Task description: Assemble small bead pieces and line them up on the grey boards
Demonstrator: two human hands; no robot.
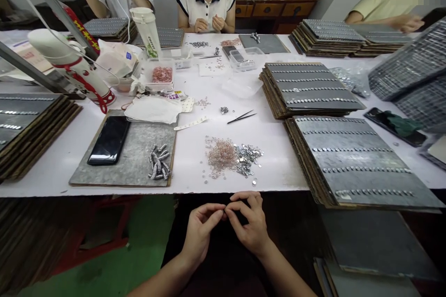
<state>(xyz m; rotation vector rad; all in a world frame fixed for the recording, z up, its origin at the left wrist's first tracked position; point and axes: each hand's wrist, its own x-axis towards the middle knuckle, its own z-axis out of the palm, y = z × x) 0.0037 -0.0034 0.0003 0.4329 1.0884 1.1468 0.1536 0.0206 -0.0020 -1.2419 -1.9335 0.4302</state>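
Observation:
Just below the table's front edge, my left hand [204,229] and my right hand [249,220] meet at the fingertips. Thumb and index finger of each are pinched together around something too small to make out. On the table beyond them lies a heap of small pinkish clear rings [221,154], touching a heap of small silver discs [248,158]. Black tweezers [241,117] rest farther back, near a small clump of silver pieces [224,110]. To the left, short silver stacks [159,162] lie on a grey board [139,167].
A black phone [109,140] lies on the grey board. Stacked boards with rows of silver pieces [358,158] stand at right, others at left [24,125]. Behind are a tub of pink pieces [162,74], a cup [146,32] and a thermos [69,62]. Other people sit across the table.

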